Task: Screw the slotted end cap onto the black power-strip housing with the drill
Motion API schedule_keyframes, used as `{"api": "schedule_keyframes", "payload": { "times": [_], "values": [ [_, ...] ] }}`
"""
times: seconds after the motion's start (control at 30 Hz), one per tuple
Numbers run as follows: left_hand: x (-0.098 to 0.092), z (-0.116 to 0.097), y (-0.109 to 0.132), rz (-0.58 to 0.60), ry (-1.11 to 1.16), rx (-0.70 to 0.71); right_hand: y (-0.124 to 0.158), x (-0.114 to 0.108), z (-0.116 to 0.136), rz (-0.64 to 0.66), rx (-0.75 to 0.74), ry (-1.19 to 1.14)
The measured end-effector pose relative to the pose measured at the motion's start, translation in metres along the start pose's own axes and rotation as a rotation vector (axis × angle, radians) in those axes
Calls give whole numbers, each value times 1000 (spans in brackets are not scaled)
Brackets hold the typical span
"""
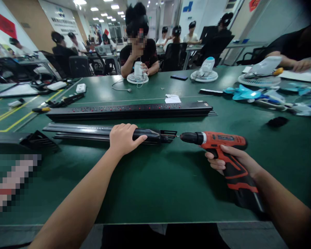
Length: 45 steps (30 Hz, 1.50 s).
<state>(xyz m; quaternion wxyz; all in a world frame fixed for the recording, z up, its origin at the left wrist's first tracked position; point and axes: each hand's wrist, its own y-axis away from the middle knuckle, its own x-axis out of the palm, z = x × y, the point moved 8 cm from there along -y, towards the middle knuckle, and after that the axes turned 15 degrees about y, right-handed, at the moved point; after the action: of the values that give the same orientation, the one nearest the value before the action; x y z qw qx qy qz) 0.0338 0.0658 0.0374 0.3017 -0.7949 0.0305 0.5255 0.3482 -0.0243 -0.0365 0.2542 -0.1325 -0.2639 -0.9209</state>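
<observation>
My right hand (229, 160) is wrapped round the grip of a red and black cordless drill (223, 140). The drill lies level, its bit pointing left at the slotted end of a long black bar (75, 128). Whether the bit touches that end, I cannot tell. My left hand (122, 139) lies over the bar near its right end, fingers bent over the far side and thumb stretched along the top. Behind it a second long black bar (129, 111), dotted with small red spots, runs parallel on the green table (155, 193).
Another dark bar (7, 140) lies at the left. Across the table a person holds a white fan part (138, 71). Farther right are a fan grille with a bagged part (204, 74), blue fan blades (242, 92) and a dark clump (277, 121). White paper (172, 99) lies mid-table.
</observation>
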Motion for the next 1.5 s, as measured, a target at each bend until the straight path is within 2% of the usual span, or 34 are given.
{"api": "schedule_keyframes", "payload": {
  "times": [0.83, 1.5],
  "values": [
    [1, 1, 0, 4, -5, -5, 0, 2, 0, 37, -3, 2],
    [0, 0, 0, -8, -10, 2, -1, 0, 2, -14, -17, 23]
  ]
}}
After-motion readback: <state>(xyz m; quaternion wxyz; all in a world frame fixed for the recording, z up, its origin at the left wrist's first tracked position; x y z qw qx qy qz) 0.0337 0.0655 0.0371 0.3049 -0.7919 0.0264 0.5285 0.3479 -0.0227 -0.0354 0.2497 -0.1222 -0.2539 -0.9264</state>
